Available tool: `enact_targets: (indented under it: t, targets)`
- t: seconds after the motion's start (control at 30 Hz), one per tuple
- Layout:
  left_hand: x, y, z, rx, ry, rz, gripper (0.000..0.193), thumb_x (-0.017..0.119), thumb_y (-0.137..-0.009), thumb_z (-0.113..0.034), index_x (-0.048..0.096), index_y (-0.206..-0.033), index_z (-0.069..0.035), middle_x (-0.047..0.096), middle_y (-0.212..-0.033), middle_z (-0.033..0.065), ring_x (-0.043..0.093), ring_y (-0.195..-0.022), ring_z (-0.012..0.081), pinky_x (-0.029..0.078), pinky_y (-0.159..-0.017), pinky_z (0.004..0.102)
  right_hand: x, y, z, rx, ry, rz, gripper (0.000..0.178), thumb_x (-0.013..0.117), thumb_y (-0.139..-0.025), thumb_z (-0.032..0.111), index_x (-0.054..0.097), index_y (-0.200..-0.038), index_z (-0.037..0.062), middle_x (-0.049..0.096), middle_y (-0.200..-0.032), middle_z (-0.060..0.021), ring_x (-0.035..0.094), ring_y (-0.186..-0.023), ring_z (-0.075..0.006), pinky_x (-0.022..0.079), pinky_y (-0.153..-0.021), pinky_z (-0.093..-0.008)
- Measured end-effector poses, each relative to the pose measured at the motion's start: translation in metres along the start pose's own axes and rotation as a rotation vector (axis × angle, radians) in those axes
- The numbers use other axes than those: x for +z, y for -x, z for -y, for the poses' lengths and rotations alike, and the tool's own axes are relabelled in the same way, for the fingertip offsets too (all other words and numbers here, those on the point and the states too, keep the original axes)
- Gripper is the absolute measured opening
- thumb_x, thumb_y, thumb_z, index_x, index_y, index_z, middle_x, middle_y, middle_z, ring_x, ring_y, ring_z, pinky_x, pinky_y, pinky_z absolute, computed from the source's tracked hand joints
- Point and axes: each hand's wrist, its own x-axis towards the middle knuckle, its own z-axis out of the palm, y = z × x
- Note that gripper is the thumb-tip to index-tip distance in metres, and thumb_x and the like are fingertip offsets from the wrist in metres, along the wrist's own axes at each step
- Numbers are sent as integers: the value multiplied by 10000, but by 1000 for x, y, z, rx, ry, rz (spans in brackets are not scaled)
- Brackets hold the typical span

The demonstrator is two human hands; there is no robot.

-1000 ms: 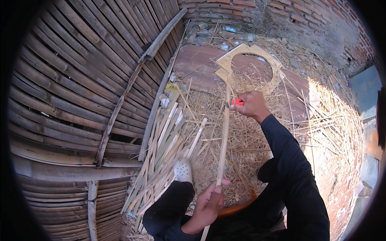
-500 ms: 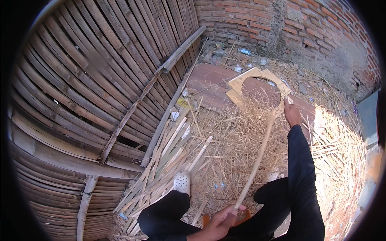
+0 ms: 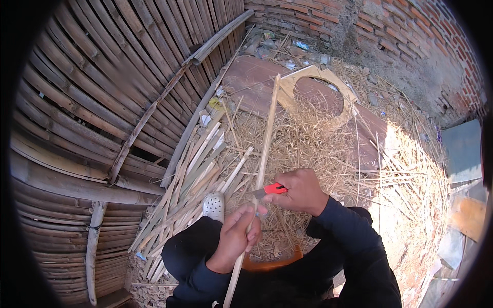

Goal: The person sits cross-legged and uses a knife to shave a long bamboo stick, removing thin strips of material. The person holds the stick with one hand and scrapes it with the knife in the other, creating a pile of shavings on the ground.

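Note:
A long, pale bamboo strip (image 3: 267, 138) slants up and away from my lap. My left hand (image 3: 239, 233) is closed around its lower part. Just beyond that hand, my right hand (image 3: 300, 191) grips a red-handled utility knife (image 3: 276, 188). The knife's grey blade lies against the strip, a little above my left fingers. Past the strip's far end lies a thin wooden board (image 3: 313, 72) with a large round hole. Curly shavings (image 3: 308, 138) are heaped between the board and my legs.
Several bamboo strips (image 3: 191, 167) lie piled on the left by my white clog (image 3: 213, 206). A slatted bamboo wall (image 3: 102, 102) rises on the left, a brick wall (image 3: 328, 25) at the back. A brown panel (image 3: 249, 84) lies under the shavings.
My right hand has come back from the holed board and now has the red knife against the strip. My left hand has moved up and left, and the strip stands more upright in view.

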Motion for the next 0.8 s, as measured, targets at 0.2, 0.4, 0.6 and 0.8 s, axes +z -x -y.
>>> enact_targets:
  t: [0.2,0.4,0.6,0.8]
  targets:
    - [5,11,-3,5,-127,-19,291,336,-1029,-270,519,-1053,-46,382,-520,-21,321,-390,54,264,-373,209,7,-1,5,-70,4,-11,541,621,-734,652,621,-639,119,548,-511,-67,563,-453,-275,425,-442,-379]
    - [4,10,7,69,-156,-22,253,375,-1026,-265,501,-1036,-45,358,-518,-32,297,-426,49,251,-421,216,20,-6,-17,-118,89,-103,657,585,-705,727,486,-536,100,476,-478,-75,523,-442,-296,396,-425,-387]
    - [7,12,8,80,-236,-32,248,377,-1027,-265,491,-1030,-44,346,-537,-40,279,-439,45,249,-434,219,14,-16,-30,-143,160,-145,667,556,-727,733,494,-530,98,462,-473,-78,523,-445,-292,390,-425,-396]
    - [8,21,23,72,-301,36,241,368,-1030,-259,495,-1019,-54,347,-542,-47,287,-457,33,248,-437,210,8,-31,-73,54,262,-195,628,564,-754,703,614,-563,107,512,-452,-80,537,-421,-287,408,-421,-390]
